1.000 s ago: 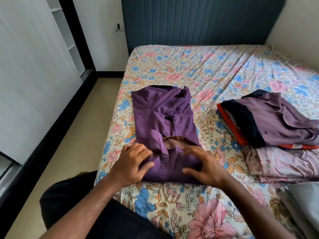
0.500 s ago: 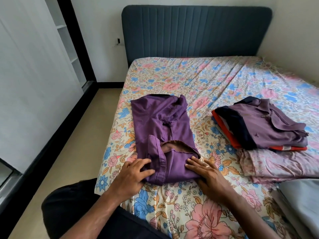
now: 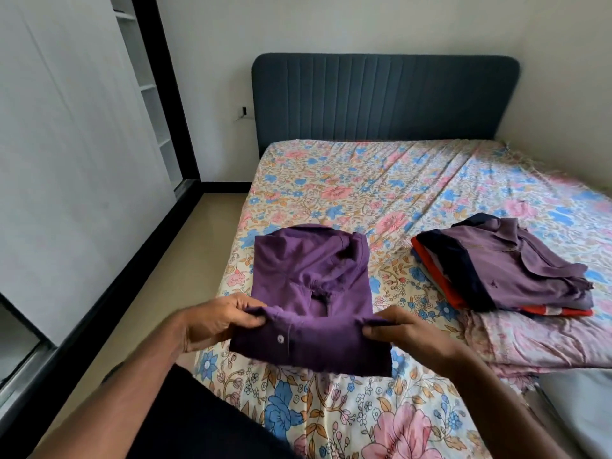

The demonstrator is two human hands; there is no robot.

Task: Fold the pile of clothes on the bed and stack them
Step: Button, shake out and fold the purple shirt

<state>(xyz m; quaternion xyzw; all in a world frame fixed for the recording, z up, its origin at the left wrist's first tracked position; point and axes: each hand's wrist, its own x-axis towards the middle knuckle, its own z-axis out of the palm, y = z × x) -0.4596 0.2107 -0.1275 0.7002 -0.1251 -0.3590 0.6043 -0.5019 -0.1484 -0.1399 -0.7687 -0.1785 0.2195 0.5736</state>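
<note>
A dark purple shirt (image 3: 311, 283) lies on the floral bed sheet (image 3: 381, 187) near the bed's left edge. Its near end is raised off the bed, button side showing. My left hand (image 3: 218, 321) pinches the left corner of that raised end and my right hand (image 3: 402, 329) pinches the right corner. To the right sits a stack of folded clothes (image 3: 506, 270): a mauve shirt with navy trim on top, something red-orange under it, and a pink floral cloth (image 3: 536, 342) at the bottom.
A grey folded fabric (image 3: 583, 412) lies at the bed's lower right corner. The dark blue headboard (image 3: 384, 97) stands at the far end. A white wardrobe (image 3: 66, 154) and a strip of beige floor run along the bed's left side.
Both hands went from resting flat on the shirt's near end to pinching its corners and lifting it off the bed. The camera tilted up, showing more headboard.
</note>
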